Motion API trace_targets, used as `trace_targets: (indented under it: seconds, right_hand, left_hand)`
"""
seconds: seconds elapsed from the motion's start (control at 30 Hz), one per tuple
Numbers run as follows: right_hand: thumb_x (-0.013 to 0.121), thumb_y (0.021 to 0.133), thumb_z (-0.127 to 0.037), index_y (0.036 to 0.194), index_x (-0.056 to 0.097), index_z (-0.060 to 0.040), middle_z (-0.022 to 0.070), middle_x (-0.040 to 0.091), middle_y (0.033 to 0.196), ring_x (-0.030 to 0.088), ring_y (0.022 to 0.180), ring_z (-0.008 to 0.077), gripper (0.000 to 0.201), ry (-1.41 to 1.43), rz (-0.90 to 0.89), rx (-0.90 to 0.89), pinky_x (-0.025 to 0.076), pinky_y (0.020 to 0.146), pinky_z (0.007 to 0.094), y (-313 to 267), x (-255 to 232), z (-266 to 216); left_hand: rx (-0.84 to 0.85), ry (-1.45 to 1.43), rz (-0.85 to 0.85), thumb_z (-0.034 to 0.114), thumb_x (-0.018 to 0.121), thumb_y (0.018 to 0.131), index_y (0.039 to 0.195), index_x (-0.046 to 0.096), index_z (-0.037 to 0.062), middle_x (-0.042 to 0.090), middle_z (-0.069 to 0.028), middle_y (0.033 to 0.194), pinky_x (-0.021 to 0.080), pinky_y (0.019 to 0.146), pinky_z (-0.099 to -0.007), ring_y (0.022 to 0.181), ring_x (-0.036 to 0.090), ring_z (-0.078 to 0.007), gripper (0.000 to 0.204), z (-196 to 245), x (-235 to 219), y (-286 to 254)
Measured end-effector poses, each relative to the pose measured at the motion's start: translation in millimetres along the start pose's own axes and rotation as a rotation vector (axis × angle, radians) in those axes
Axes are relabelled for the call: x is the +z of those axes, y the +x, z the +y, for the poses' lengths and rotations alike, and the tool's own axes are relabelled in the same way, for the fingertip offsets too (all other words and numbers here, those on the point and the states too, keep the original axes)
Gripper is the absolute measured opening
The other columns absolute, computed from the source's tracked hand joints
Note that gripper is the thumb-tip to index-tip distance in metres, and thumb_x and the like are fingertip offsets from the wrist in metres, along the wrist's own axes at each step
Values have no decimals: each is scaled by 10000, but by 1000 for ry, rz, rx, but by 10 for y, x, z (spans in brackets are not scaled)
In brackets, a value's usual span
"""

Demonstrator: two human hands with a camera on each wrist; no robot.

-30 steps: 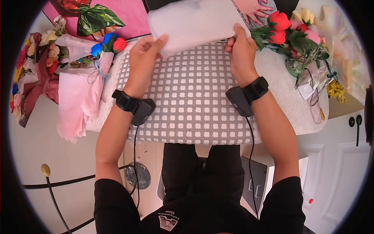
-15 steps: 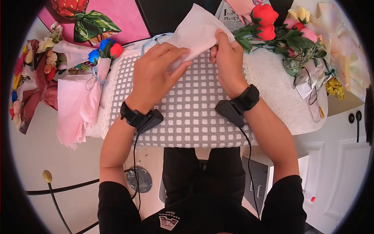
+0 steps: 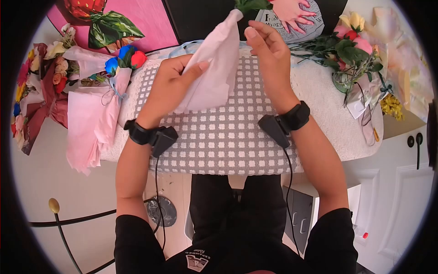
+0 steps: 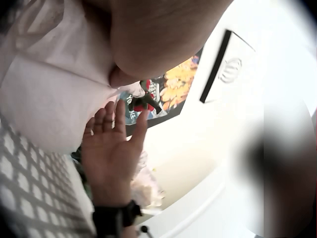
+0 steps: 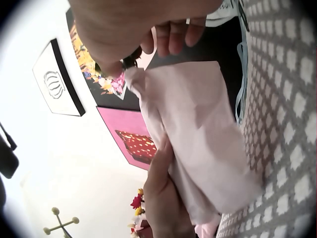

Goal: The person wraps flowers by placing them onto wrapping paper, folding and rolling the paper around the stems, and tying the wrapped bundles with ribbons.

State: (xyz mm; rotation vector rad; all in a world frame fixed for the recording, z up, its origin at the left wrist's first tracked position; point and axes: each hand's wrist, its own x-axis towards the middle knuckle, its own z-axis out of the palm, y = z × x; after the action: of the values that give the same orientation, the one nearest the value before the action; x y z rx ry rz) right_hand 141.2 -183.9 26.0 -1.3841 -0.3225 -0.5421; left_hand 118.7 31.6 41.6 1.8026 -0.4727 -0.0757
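A pale pink paper wrap [image 3: 214, 68] narrows toward its top, where green leaves [image 3: 252, 4] stick out, in the head view. My left hand [image 3: 171, 86] grips the wrap's left side, thumb on the near face. To the right of the wrap, my right hand [image 3: 273, 64] is raised with its fingers loosely bent, apart from the paper and holding nothing. The right wrist view shows the wrap [image 5: 193, 129] with my left hand [image 5: 166, 203] pinching its edge. In the left wrist view my right hand [image 4: 111, 153] has its fingers extended beside the wrap [image 4: 49, 94].
A checkered cushion [image 3: 219, 141] lies beneath the hands. Wrapped bouquets, one in pink paper [image 3: 91, 128], lie at the left. Roses in a glass vase [image 3: 342, 80], loose green stems [image 3: 310, 52] and a white card [image 3: 358, 105] are at the right. Pictures stand behind.
The paper has gone from a flat sheet to a narrow wrap and now hangs lower, its leafy end up. My right hand has let go of it; my left hand grips its side.
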Motion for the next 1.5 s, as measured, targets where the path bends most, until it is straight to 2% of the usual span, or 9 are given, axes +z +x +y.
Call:
trace_targets:
  seconds: [0.13,0.2,0.53,0.63,0.7,0.9,1.03,1.23,1.5]
  right_hand:
    - [729,889,-282,1154,620,34,67,654,1045,591,978,92,426,119,-49,146,495,753,231,64,-87,83]
    - [734,881,-244,1133,631,32,59,669,995,624,927,107,387,420,-221,513,503,748,238,72,-135,101]
    - [672,924,-221,1021,648,-30,23,682,893,651,786,95,215,345,-172,506,518,653,228,62,-158,143]
    - [633,947,-228,1078,634,-30,24,676,925,636,765,94,238,508,-103,554,520,654,247,72,-150,75]
    - [601,964,-248,1140,615,-26,36,669,969,608,727,92,284,789,-186,494,519,667,267,84,-202,69]
    - [592,973,-263,1147,623,-26,26,647,915,568,658,80,295,477,-221,585,502,666,252,46,-171,46]
    - [603,974,-312,1045,642,-42,-12,617,817,521,583,64,283,428,-355,564,469,590,230,18,-160,99]
    - [540,1004,-402,898,576,-103,-65,508,664,399,499,31,319,396,-280,629,415,589,231,24,-100,-86]
    - [523,1006,-431,906,562,-124,-56,439,566,325,445,43,326,450,-273,658,357,538,246,32,-85,-74]
  left_hand:
    - [-47,-207,-78,210,590,980,1124,650,-53,703,-47,959,515,676,-214,776,657,-70,305,-90,-61,56]
    - [-162,-267,-106,214,608,969,1138,640,-57,704,-48,955,515,676,-215,775,653,-65,321,-76,-52,46]
    - [2,127,-78,255,561,1001,1101,667,-8,689,-19,899,492,635,-209,729,621,-46,301,-305,37,95]
    - [55,98,-64,252,549,1008,1130,655,6,662,4,823,460,567,-199,645,576,-32,294,-244,65,94]
    - [-140,-81,-53,223,541,1005,1175,631,8,608,30,758,390,487,-168,555,501,-7,288,-140,46,60]
    - [-168,-462,-192,125,507,982,1208,609,-6,555,52,745,297,439,-135,492,416,19,281,-158,29,43]
    - [-214,-306,-254,161,539,989,1230,627,12,556,62,750,335,510,-148,577,431,1,297,-126,57,20]
    - [-200,-426,-350,135,533,984,1213,637,12,537,68,706,333,529,-152,585,430,-4,280,-76,85,-7]
    - [-96,-261,-301,141,563,957,1195,634,-1,540,62,705,301,483,-144,534,417,6,287,-166,150,30]
